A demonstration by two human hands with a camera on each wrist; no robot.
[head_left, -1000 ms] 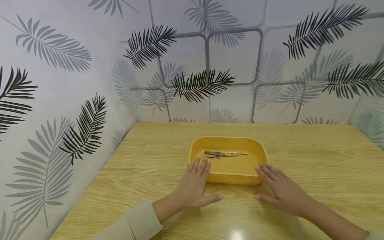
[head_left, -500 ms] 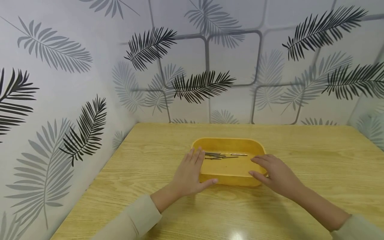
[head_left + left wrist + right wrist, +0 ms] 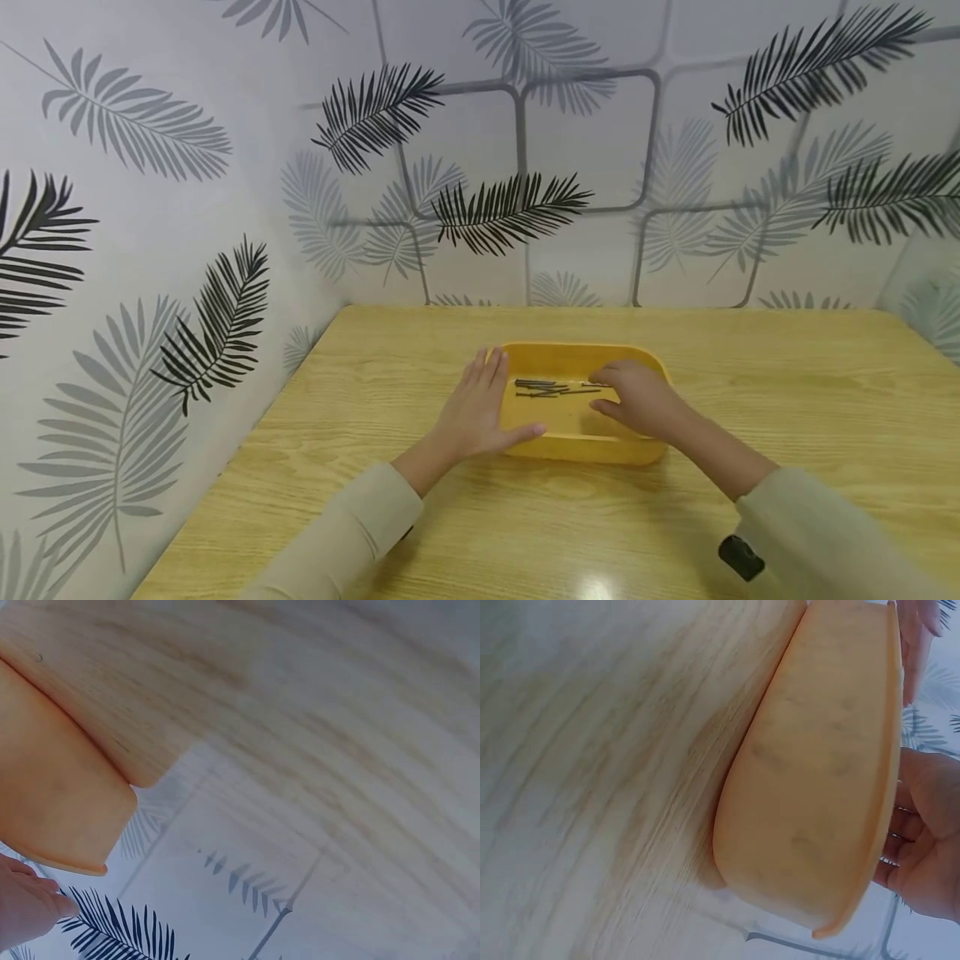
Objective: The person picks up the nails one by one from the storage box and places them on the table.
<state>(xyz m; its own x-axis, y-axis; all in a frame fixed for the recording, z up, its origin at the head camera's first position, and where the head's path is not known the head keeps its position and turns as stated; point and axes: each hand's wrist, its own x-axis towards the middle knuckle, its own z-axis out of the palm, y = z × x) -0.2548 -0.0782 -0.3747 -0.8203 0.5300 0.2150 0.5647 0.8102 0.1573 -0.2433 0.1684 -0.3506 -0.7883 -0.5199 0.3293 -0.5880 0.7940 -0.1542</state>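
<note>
A yellow plastic tray (image 3: 577, 450) sits on the wooden table (image 3: 375, 392), and several thin dark nails (image 3: 547, 388) lie inside it. My left hand (image 3: 480, 408) rests flat against the tray's left wall with straight fingers, its thumb along the front wall. My right hand (image 3: 615, 393) reaches into the tray from the right, its fingers loosely bent over the right end of the nails, thumb and fingers apart. The left wrist view shows the tray's outer wall (image 3: 52, 795) and my left hand's fingers (image 3: 26, 904). In the right wrist view the tray (image 3: 817, 772) stands in front of my right hand (image 3: 930, 855).
Leaf-patterned walls (image 3: 150, 250) close the table on the left, back and far right. Bare wood lies around the tray on all sides. A dark strap piece (image 3: 738, 557) shows on my right sleeve.
My right hand left the tabletop, rose over the tray's right rim and moved in over the nails. My left hand slid forward along the tray's left wall.
</note>
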